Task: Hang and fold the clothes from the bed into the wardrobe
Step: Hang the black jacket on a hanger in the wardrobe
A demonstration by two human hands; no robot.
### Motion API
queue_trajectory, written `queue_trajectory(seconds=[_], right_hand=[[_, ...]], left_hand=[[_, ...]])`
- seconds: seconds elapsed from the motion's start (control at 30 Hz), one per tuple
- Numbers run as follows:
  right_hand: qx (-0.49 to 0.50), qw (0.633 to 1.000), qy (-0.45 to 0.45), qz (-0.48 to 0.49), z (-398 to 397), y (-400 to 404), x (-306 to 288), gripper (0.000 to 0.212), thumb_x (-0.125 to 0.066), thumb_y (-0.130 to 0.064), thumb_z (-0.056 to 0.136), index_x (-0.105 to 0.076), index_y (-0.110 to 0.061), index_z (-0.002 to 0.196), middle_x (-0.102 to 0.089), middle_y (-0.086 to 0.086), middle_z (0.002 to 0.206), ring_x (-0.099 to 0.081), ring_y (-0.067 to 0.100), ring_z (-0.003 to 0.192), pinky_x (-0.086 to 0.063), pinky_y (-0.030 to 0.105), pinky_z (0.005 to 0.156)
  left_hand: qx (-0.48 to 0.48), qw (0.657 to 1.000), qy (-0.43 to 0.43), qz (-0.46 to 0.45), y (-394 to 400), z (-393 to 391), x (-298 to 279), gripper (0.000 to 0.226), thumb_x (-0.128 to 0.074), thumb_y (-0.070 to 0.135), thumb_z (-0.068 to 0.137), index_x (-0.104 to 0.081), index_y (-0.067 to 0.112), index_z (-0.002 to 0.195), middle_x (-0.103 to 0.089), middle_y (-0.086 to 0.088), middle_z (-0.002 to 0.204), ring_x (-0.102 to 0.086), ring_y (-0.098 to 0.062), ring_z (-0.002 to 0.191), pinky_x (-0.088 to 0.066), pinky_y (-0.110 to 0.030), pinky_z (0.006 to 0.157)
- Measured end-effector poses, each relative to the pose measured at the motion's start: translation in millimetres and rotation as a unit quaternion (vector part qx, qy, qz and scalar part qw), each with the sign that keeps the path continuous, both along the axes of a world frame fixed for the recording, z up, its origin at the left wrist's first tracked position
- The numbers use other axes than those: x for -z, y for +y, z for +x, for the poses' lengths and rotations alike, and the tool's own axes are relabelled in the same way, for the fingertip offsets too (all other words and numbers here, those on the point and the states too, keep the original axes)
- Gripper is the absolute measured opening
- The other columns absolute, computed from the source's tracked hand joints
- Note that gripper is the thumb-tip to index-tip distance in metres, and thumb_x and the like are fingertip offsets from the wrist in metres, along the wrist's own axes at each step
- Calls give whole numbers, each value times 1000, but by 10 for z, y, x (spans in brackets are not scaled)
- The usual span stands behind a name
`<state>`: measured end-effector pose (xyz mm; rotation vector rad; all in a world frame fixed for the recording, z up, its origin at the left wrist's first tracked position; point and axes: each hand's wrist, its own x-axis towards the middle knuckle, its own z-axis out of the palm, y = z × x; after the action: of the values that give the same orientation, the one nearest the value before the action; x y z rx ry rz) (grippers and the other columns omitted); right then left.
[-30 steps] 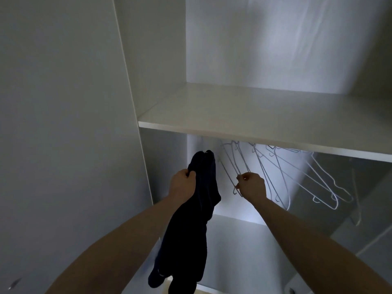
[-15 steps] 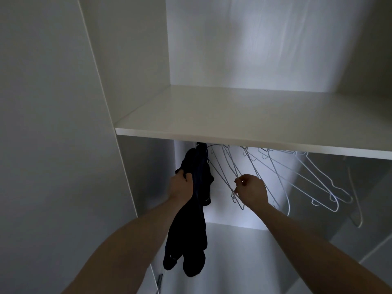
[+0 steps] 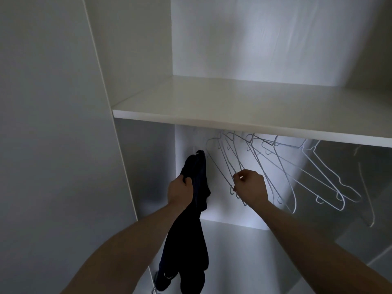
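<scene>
Head view takes in the white wardrobe (image 3: 63, 145) from close up, its tall side panel filling everything to the left of the person's left arm and its back wall pale behind both hands. Above the hands a broad white shelf (image 3: 244, 107) runs across the whole opening, its front edge just over the knuckles. Beneath that shelf, to the right of the right hand and fanning away from it, hangs a cluster of thin wire hangers (image 3: 307, 179), all tilted, their tops hidden behind the shelf edge. Between the two hands and draping down past the left forearm is a dark garment (image 3: 186, 240), bunched at the top, where it rises above the left hand, and trailing long and loose below the wrist; what sort of clothing it is I cannot make out in this dim light. The left hand (image 3: 180, 193) has its fingers curled tight round the upper part of that garment, carrying it. The right hand (image 3: 251, 188), level with the left and just apart from the cloth, pinches the lower wire of the nearest hangers between thumb and fingertips
</scene>
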<state>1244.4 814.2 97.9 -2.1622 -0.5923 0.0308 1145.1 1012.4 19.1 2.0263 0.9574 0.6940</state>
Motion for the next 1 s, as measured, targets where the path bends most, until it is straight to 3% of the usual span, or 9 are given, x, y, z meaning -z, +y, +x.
queue_trajectory(seconds=[0.07,0.13,0.33,0.6,0.77,0.83,1.0], right_hand=[[-9,1000,-2,-4,-3,-2,3,19,-56,-21,98,-68,-20,84,-69,-7,53,-68,7,52,-55,23,59],[-15,1000,-3,-6,17,6,3,19,-55,-22,99,-69,-19,87,-69,-9,52,-69,10,54,-49,13,52],[-10,1000,-3,-1,63,58,-18,15,-57,-24,100,-69,-16,95,-73,-3,63,-63,-9,51,-37,3,50],[-4,1000,5,-6,20,34,-61,14,-58,-21,98,-70,-14,95,-73,-2,61,-69,6,54,-50,17,54],[-11,1000,9,-17,2,20,-173,20,-57,-18,98,-71,-6,89,-75,3,63,-64,3,45,-54,19,55],[-7,1000,-2,-27,0,15,-200,25,-57,-17,98,-72,1,90,-75,5,64,-63,5,43,-53,19,52],[-7,999,-25,-46,-25,10,-250,27,-57,-20,97,-74,1,91,-75,7,66,-71,15,59,-61,31,64]], left_hand=[[-10,1000,-3,8,-3,-45,84,37,-45,22,104,-50,6,70,-53,-5,63,-52,-19,56,-36,-27,48],[-15,1000,-16,7,-17,-92,102,36,-46,22,103,-48,7,70,-54,-6,63,-52,-19,56,-37,-28,48],[-15,997,-60,34,13,-226,-8,30,-46,20,102,-48,11,73,-57,-8,67,-54,-22,58,-37,-31,55],[-37,993,-110,32,104,-53,-458,32,-46,18,101,-48,3,72,-55,-13,67,-51,-24,57,-35,-30,54],[-13,998,-62,28,213,173,-792,34,-42,22,103,-49,8,73,-61,-13,76,-58,-28,70,-40,-30,57],[-6,1000,-16,18,268,245,-838,33,-39,25,105,-57,5,85,-66,-18,91,-60,-30,77,-44,-31,64],[19,997,71,-1,336,265,-798,38,-34,25,106,-63,0,114,-67,-19,111,-56,-28,84,-42,-30,71]])
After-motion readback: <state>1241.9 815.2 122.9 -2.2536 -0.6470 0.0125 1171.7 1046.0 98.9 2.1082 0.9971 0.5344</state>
